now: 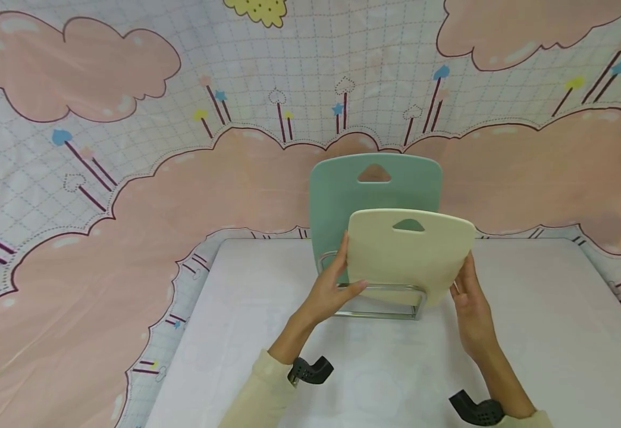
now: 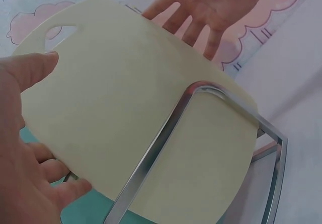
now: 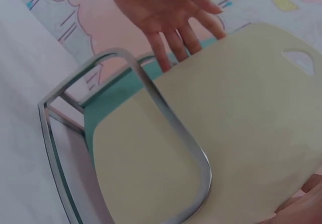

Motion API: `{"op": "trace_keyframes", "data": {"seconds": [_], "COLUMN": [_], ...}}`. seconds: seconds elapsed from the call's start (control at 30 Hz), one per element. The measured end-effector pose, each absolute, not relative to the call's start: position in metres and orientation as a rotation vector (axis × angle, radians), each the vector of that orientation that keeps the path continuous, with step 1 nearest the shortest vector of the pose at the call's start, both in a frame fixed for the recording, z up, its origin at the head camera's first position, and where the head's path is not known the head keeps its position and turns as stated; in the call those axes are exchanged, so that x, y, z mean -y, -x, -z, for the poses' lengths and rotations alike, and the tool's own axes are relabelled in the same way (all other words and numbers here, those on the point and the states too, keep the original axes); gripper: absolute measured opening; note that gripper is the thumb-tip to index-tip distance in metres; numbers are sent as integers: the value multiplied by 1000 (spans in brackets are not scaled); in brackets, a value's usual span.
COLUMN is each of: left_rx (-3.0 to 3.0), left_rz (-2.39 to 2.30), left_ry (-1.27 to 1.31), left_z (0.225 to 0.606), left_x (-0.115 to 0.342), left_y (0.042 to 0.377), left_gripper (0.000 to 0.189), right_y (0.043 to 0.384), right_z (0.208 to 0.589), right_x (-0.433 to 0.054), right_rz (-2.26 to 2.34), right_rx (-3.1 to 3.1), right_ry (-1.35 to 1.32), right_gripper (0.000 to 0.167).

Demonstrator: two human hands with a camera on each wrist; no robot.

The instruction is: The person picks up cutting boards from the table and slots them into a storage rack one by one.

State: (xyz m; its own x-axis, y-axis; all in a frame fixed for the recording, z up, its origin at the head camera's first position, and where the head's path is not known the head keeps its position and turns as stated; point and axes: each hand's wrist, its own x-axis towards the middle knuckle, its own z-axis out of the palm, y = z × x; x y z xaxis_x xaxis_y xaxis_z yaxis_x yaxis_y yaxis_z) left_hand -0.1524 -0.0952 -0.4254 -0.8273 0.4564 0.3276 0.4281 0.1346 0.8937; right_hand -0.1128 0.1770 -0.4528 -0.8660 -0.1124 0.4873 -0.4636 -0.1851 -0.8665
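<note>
A cream cutting board (image 1: 412, 252) with a handle slot stands slightly tilted behind the front loop of a metal rack (image 1: 380, 315). Behind it, a larger green cutting board (image 1: 334, 196) rises from the same rack. My left hand (image 1: 323, 291) is at the cream board's left edge, fingers straight along it and thumb stretched toward the rack's front bar. On the opposite edge, my right hand (image 1: 473, 312) touches the board with extended fingertips. Those straight fingers (image 2: 187, 26) appear at the far edge in the left wrist view. The right wrist view shows the left fingers (image 3: 173, 45) spread along the edge.
The rack stands on a white table (image 1: 257, 285). Beyond the table's back edge hangs a patterned cloth (image 1: 225, 190) with pink clouds. A black wrist device (image 1: 313, 370) sits on the left wrist, and another black device (image 1: 476, 410) on the right.
</note>
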Motion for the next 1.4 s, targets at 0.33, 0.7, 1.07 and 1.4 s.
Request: {"op": "trace_keyframes", "data": {"seconds": [0.33, 0.7, 1.07, 1.4], "left_rx": [-2388, -2435, -2526, -2490], "left_rz": [-1845, -1876, -1868, -1923], "left_ry": [-832, -861, -754, -691], "left_z": [430, 435, 438, 411], "left_x": [102, 108, 109, 110], "left_y": [149, 145, 142, 120], "left_gripper": [94, 91, 93, 86], "right_y": [115, 118, 117, 120], "right_z": [454, 459, 464, 474], "right_x": [-170, -159, -147, -143], "right_rz": [-2169, -2140, -2201, -2115], "right_rx": [1801, 1837, 1783, 1895], "right_ry": [-691, -658, -710, -713], "right_gripper": [74, 75, 72, 66]}}
